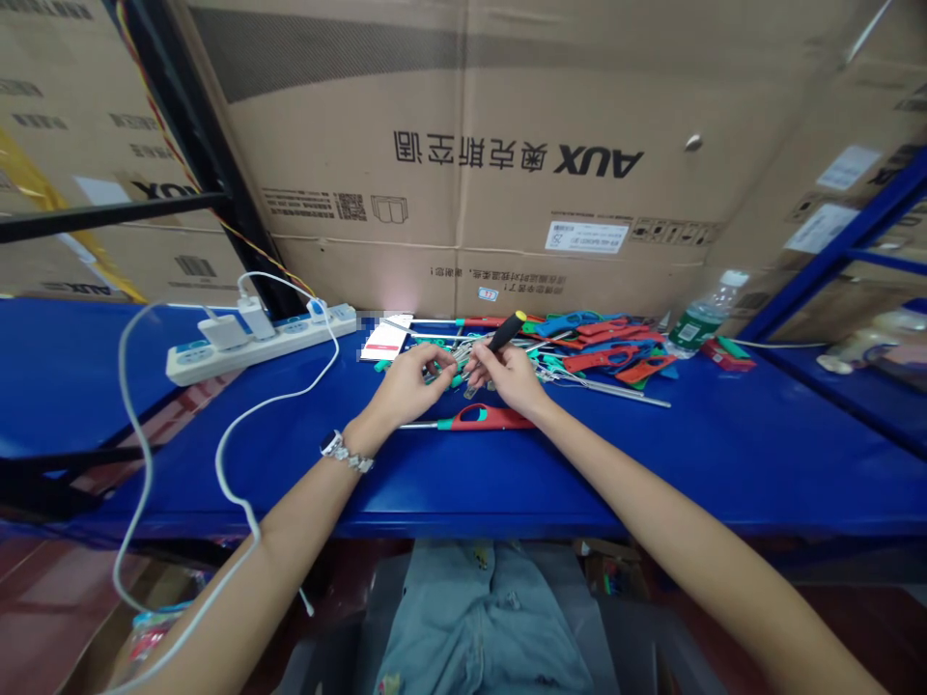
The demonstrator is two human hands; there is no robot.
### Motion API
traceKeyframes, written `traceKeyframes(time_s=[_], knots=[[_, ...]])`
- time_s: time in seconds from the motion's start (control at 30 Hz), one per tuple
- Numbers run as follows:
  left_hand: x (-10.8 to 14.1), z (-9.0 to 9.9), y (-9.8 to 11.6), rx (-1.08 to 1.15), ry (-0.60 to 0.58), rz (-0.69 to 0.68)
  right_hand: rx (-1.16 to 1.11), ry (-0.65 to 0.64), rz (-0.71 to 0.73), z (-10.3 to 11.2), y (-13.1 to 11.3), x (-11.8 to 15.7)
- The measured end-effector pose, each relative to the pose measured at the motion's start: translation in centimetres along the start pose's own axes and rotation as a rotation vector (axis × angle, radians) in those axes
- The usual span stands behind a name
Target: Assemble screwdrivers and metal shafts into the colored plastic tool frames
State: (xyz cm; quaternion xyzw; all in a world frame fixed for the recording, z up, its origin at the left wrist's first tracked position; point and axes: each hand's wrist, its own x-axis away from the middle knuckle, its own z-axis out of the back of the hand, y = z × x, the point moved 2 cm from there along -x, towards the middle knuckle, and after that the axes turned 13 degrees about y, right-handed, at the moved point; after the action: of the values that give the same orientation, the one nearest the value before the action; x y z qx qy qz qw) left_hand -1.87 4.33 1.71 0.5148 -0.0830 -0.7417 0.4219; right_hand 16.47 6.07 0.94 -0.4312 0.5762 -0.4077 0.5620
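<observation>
My right hand point(509, 375) is closed around a screwdriver with a black handle point(505, 333) and a yellow end, the handle pointing up and away. My left hand point(418, 378) is beside it, thumb and fingers pinched together; anything between them is too small to make out. Both hands are over a heap of thin wires and small green parts point(554, 367). Just in front of them a red long-nosed lighter point(489, 418) with a green collar lies across the blue table point(435, 487), its right end by my right wrist.
Red, blue and orange lighter casings point(601, 343) are piled to the right, near a water bottle point(701, 314) and a small red box point(728, 355). A white power strip point(261, 343) with plugs and a loose white cable is on the left. Large cardboard boxes point(463, 116) stand behind.
</observation>
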Motion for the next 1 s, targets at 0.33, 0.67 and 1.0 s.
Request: traceKeyframes(time_s=[0.33, 0.67, 1.0], knots=[[1.0, -0.7, 2.1, 0.118, -0.258, -0.138, 0.047, 0.000, -0.055, -0.1, 0.6, -0.4], [0.4, 0.9, 1.0, 0.046, -0.244, -0.163, 0.021, -0.019, -0.167, 0.0, 0.8, -0.6], [1.2, -1.3, 2.6, -0.074, -0.383, -0.247, -0.115, 0.117, -0.219, 1.5, -1.0, -1.2]])
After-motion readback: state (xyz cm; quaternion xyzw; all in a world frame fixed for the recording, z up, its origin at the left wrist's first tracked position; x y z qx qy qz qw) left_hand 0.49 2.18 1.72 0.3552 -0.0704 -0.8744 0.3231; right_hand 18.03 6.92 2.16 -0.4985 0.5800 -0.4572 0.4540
